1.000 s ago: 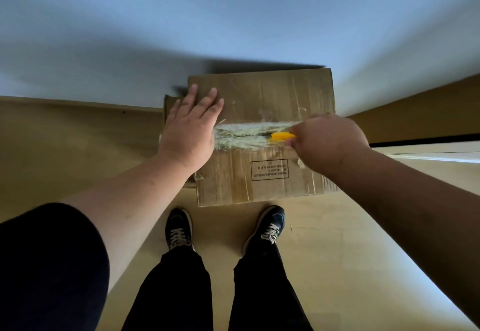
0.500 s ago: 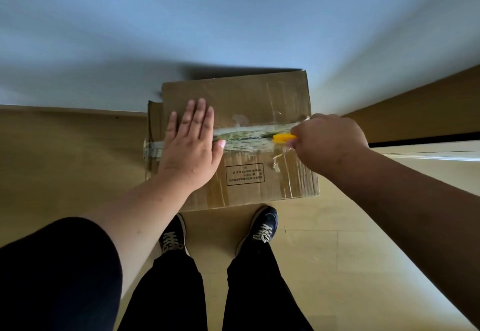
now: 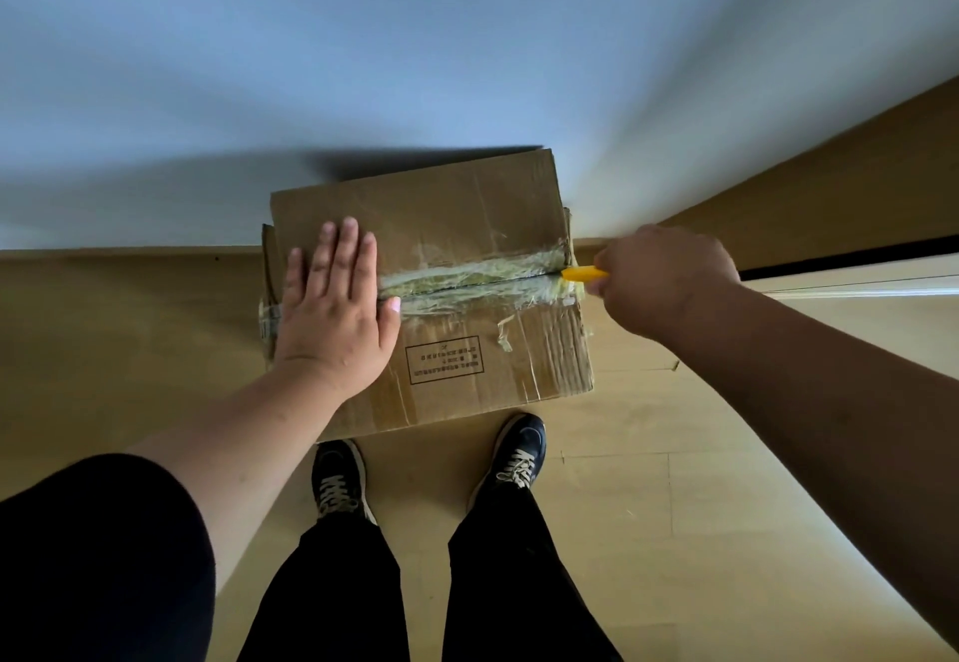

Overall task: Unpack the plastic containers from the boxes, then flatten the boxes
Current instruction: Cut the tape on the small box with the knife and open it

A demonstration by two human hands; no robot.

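Item: cardboard box (image 3: 456,225), closed, standing on a wooden floor (image 3: 674,505) against a pale wall (image 3: 467,38). It sits directly under both hands and just ahead of the person's shoes (image 3: 337,485).

Left hand (image 3: 334,308): flat, fingers spread, gripping nothing; the palm presses down on the left part of the box top, over the taped seam (image 3: 482,280).

Right hand (image 3: 659,280): clenched around a yellow cutter (image 3: 584,274), held just off the right edge of the box, level with the seam. Only the yellow tip shows beyond the fist; the blade itself cannot be made out.

Seam: runs from the left thumb across to the cutter tip. The tape is wrinkled and torn, and a dark slit shows along its middle. Under the left palm its condition is hidden.

Printed label (image 3: 444,359): on the near flap, just right of the left wrist.

Plastic containers: not visible; presumably inside the closed box.

Step in hand, as judged: slitting the top tape, an early stage; nothing is unpacked and nothing flattened.

Next move, as judged: cut any tape remaining under or beyond the left palm, keeping that hand clear of the blade, set the cutter aside, and lift the two flaps apart. Tape wrapping down the left end may also need cutting.
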